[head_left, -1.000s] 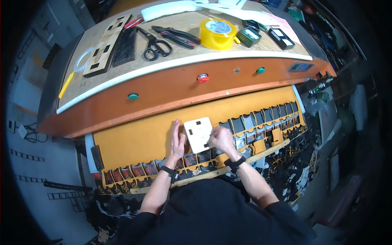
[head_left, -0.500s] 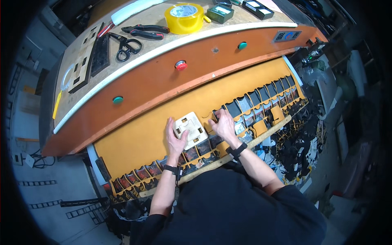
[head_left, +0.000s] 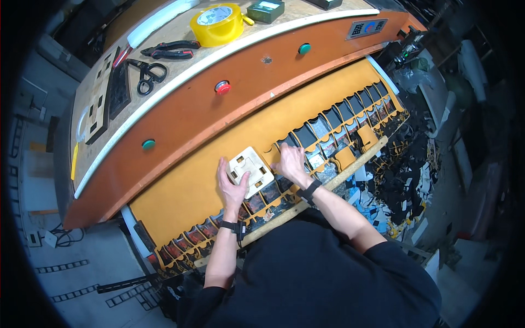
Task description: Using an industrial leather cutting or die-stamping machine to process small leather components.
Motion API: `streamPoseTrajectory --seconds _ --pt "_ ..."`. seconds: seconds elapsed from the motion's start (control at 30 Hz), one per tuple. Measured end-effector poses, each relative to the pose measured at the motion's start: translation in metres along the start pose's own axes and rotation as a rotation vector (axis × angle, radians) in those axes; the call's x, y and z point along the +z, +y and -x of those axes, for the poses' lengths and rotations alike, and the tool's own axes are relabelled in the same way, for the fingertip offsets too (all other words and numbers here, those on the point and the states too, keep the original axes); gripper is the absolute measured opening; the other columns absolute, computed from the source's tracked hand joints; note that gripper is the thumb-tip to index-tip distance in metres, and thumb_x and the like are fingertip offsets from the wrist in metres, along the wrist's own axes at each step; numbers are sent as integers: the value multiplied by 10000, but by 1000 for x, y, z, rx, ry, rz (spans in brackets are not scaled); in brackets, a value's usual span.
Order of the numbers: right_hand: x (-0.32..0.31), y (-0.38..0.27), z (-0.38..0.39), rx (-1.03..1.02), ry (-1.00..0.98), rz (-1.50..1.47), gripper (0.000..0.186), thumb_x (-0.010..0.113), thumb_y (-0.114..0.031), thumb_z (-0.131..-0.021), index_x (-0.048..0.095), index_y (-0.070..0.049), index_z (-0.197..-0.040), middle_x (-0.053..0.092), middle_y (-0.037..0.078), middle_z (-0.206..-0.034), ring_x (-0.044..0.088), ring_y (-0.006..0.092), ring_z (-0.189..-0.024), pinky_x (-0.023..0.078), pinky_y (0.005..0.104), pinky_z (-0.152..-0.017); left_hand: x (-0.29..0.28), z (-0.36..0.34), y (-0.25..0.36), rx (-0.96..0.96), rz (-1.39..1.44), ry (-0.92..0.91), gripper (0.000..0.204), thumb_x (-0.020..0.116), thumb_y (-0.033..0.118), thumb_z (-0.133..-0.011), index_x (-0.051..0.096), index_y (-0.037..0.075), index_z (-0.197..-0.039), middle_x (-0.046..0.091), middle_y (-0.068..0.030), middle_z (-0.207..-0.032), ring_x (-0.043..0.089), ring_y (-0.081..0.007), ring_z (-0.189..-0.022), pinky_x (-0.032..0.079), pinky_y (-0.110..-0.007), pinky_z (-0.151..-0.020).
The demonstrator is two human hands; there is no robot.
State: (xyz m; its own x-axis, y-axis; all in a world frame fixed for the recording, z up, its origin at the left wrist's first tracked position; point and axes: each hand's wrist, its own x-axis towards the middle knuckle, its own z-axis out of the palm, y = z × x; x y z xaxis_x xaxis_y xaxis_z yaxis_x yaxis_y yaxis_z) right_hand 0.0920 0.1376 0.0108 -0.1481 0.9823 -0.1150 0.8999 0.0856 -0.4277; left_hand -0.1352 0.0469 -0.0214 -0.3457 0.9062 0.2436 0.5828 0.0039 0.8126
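Your left hand point(head_left: 232, 187) holds the pale plate point(head_left: 251, 171), its thumb lying over the face and its fingers along the left edge. The plate lies flat and slanted on the orange sheet point(head_left: 188, 186), around the middle of its length and next to the row of cut openings point(head_left: 333, 117) along the near edge; dark rectangular holes show in its face. Your right hand point(head_left: 291, 164) is just to the right of the plate, fingers curled down at the edge of the sheet by the openings; you cannot tell from this view whether those fingertips pinch anything. Each of your wrists wears a black band point(head_left: 310, 191). Between the sheet and your body runs a long wooden strip point(head_left: 342, 179), with an orange flap point(head_left: 344, 157) just beyond it, on your right. Past the strip, a heap of dark and pale scraps point(head_left: 396, 183) spreads low at your right. Ahead of you, the orange beam point(head_left: 183, 134) crosses above the sheet, carrying a red button point(head_left: 222, 87) between two green buttons point(head_left: 304, 48). On the wooden top point(head_left: 178, 30) behind it are a yellow tape roll point(head_left: 221, 30), pliers point(head_left: 174, 50), scissors point(head_left: 144, 86), a dark bar point(head_left: 120, 93) and, near the right, a green box point(head_left: 266, 11).
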Motion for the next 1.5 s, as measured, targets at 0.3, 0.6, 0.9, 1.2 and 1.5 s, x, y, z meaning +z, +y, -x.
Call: streamPoseTrajectory --seconds 0.3,0.6,0.9,1.2,1.5 --pt "15 13 16 -77 104 -273 348 927 -184 -811 784 14 -1058 750 195 -986 710 372 -1078 427 522 -1111 -1 5 5 -7 -34 -11 935 970 195 -844 482 -1 -1617 481 -256 -1712 449 -419 -1602 357 -507 -1341" --pt "-82 77 -4 -382 -381 -206 428 1015 -306 -763 828 12 -981 709 146 -1278 636 348 -1232 512 482 -1074 -11 16 1 -108 66 -60 1140 912 197 -915 176 11 -1765 239 -266 -1829 267 -412 -1695 232 -505 -1385" --pt "-68 47 -1 -461 -159 -395 722 1032 -324 -730 764 -42 -1338 750 188 -1338 670 387 -1299 527 481 -1138 -28 35 28 -89 -244 -319 1439 1048 370 -719 137 -95 -1731 239 -419 -1754 217 -546 -1668 192 -573 -1394" --pt "-4 18 30 -512 -205 -312 1055 1029 -231 -704 553 27 -1609 573 224 -1657 494 307 -1590 307 502 -1382 -23 45 30 -83 -293 -307 1340 1033 327 -722 240 -138 -1697 369 -406 -1716 338 -493 -1649 191 -579 -1395" --pt "-19 48 20 -502 -207 -393 1023 1033 -210 -693 586 25 -1583 640 183 -1603 525 288 -1575 309 496 -1379 -3 36 42 -75 -263 -307 1287 1022 305 -731 279 -92 -1704 394 -354 -1729 338 -451 -1662 186 -569 -1403"
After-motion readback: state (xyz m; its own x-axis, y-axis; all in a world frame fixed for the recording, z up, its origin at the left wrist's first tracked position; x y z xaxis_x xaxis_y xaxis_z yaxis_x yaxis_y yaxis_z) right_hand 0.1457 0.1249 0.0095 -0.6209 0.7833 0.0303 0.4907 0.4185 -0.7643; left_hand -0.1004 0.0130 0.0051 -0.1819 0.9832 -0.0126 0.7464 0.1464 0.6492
